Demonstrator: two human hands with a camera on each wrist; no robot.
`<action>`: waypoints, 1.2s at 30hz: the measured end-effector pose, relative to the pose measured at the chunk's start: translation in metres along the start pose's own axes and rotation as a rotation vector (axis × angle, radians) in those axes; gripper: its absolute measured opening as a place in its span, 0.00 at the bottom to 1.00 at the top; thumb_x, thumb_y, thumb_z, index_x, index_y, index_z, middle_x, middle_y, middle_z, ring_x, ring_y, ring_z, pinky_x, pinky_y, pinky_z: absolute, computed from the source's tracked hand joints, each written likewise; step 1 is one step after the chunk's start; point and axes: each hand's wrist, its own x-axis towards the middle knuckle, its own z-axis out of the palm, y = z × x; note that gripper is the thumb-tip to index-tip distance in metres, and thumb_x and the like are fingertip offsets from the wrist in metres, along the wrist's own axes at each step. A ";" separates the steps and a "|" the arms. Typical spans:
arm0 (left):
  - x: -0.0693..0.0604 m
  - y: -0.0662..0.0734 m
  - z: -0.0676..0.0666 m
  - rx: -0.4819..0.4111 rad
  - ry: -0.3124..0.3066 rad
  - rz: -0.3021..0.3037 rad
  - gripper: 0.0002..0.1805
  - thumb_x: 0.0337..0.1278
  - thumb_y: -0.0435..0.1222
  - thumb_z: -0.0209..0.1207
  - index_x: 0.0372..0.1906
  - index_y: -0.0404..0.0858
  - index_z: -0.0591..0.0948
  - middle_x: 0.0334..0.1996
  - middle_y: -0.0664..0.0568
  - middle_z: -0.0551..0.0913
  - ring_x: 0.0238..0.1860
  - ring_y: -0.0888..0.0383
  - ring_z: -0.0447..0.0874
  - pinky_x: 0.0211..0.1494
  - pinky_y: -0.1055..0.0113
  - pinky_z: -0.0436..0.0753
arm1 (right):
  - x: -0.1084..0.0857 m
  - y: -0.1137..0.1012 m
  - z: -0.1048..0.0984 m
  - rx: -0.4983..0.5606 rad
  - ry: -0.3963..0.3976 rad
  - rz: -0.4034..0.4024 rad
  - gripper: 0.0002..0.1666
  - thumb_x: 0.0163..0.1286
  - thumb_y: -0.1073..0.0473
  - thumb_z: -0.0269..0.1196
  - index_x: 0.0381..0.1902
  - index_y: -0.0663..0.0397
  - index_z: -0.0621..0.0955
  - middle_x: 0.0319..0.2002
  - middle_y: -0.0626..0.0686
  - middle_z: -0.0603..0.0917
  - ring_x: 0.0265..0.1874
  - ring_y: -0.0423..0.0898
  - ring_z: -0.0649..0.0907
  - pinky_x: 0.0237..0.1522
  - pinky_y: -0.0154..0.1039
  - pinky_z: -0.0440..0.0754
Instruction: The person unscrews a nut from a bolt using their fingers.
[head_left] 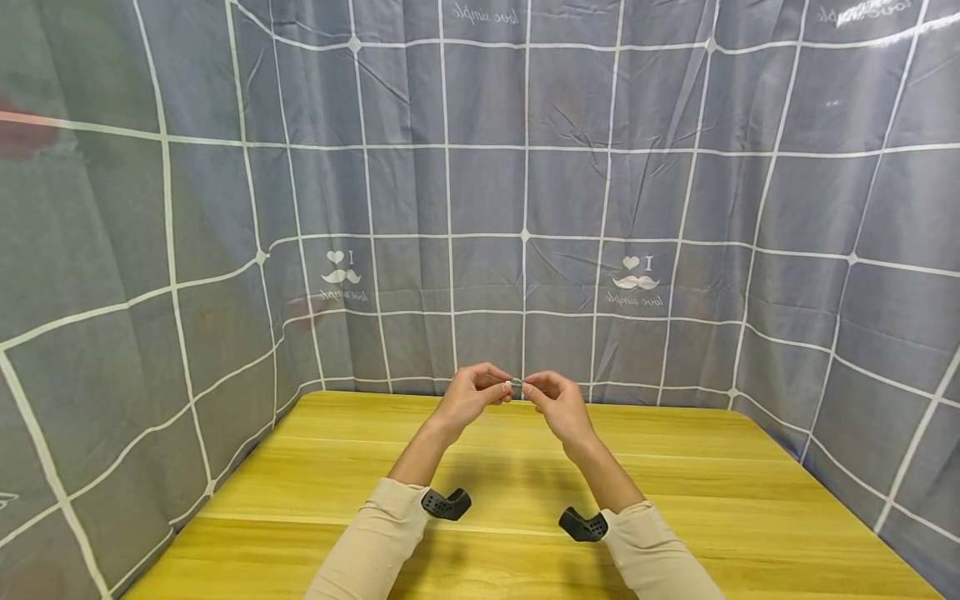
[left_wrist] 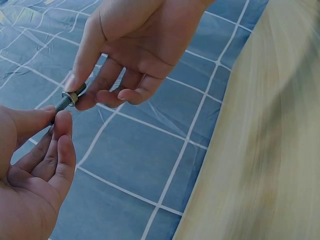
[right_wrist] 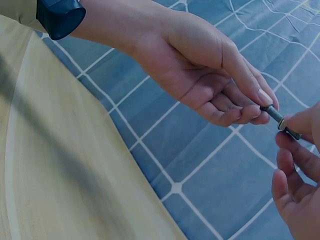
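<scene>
Both hands meet at a small metal bolt held in the air above the table's far edge. My left hand pinches one end of its threaded shaft between thumb and fingers. From the other side, my right hand pinches the bolt near its far end, at a nut around the shaft. In the right wrist view, a short length of the bolt shows beyond the nut. The bolt's end in the left hand's grip is mostly hidden by the fingertips. The remaining fingers of both hands are loosely bent.
Below the hands lies a yellow wood-grain table. A grey-blue curtain with white grid lines surrounds it at the back and sides. Black devices are worn at both wrists, over beige sleeves.
</scene>
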 end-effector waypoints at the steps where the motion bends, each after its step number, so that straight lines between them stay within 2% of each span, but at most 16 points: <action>1: 0.000 0.000 0.000 -0.002 -0.001 -0.001 0.10 0.72 0.28 0.62 0.51 0.25 0.83 0.41 0.41 0.89 0.44 0.41 0.88 0.52 0.59 0.85 | 0.000 0.000 0.000 0.002 -0.002 -0.006 0.11 0.76 0.63 0.65 0.51 0.65 0.83 0.46 0.58 0.85 0.49 0.58 0.82 0.51 0.47 0.80; 6: 0.000 0.002 0.000 -0.009 -0.002 -0.009 0.10 0.72 0.28 0.61 0.51 0.25 0.83 0.42 0.40 0.88 0.45 0.41 0.88 0.53 0.58 0.85 | 0.000 -0.001 0.000 0.018 -0.006 -0.012 0.14 0.76 0.62 0.65 0.55 0.64 0.82 0.52 0.63 0.84 0.51 0.57 0.83 0.55 0.54 0.80; 11: -0.001 0.003 -0.001 -0.003 -0.002 -0.010 0.10 0.72 0.28 0.62 0.51 0.26 0.84 0.41 0.43 0.89 0.43 0.47 0.88 0.52 0.59 0.85 | 0.001 0.000 0.000 0.021 -0.004 0.009 0.15 0.79 0.58 0.63 0.53 0.64 0.84 0.49 0.61 0.85 0.51 0.59 0.81 0.58 0.62 0.77; 15: -0.001 0.003 -0.001 -0.004 -0.003 -0.010 0.10 0.72 0.28 0.62 0.51 0.26 0.83 0.40 0.44 0.89 0.41 0.51 0.88 0.53 0.58 0.85 | 0.000 0.001 0.000 0.003 -0.010 -0.010 0.13 0.78 0.60 0.64 0.52 0.66 0.84 0.48 0.59 0.85 0.50 0.58 0.81 0.56 0.57 0.79; 19: -0.001 0.003 -0.001 -0.008 -0.002 -0.007 0.11 0.72 0.29 0.62 0.51 0.24 0.83 0.40 0.41 0.89 0.41 0.51 0.88 0.53 0.58 0.85 | 0.000 0.000 0.000 0.002 -0.018 -0.025 0.12 0.76 0.64 0.65 0.53 0.65 0.84 0.50 0.59 0.85 0.51 0.57 0.83 0.56 0.53 0.80; 24: -0.001 0.003 0.000 -0.008 0.004 -0.009 0.11 0.72 0.29 0.62 0.51 0.25 0.83 0.42 0.38 0.88 0.41 0.49 0.88 0.52 0.58 0.85 | 0.000 0.001 0.000 0.008 -0.020 -0.011 0.15 0.78 0.58 0.64 0.54 0.64 0.84 0.47 0.59 0.85 0.50 0.60 0.82 0.55 0.55 0.79; 28: -0.001 0.002 0.000 -0.010 0.007 -0.008 0.10 0.72 0.29 0.62 0.51 0.26 0.83 0.42 0.39 0.88 0.41 0.50 0.88 0.52 0.58 0.85 | 0.000 0.002 0.001 -0.005 -0.018 -0.007 0.15 0.78 0.57 0.64 0.53 0.64 0.85 0.45 0.58 0.85 0.48 0.59 0.82 0.52 0.51 0.79; 33: -0.001 0.003 0.000 -0.017 0.006 -0.009 0.10 0.71 0.28 0.62 0.51 0.25 0.83 0.41 0.39 0.88 0.43 0.44 0.88 0.52 0.58 0.85 | 0.000 0.002 0.000 0.003 -0.024 -0.028 0.12 0.75 0.63 0.66 0.53 0.62 0.84 0.48 0.57 0.85 0.48 0.55 0.84 0.52 0.48 0.80; 36: 0.000 0.003 0.000 -0.021 0.005 -0.013 0.10 0.71 0.29 0.62 0.51 0.25 0.83 0.41 0.40 0.88 0.44 0.41 0.88 0.52 0.58 0.85 | 0.001 0.001 0.000 0.013 -0.025 -0.034 0.13 0.75 0.62 0.66 0.54 0.63 0.84 0.49 0.57 0.85 0.50 0.57 0.83 0.53 0.51 0.80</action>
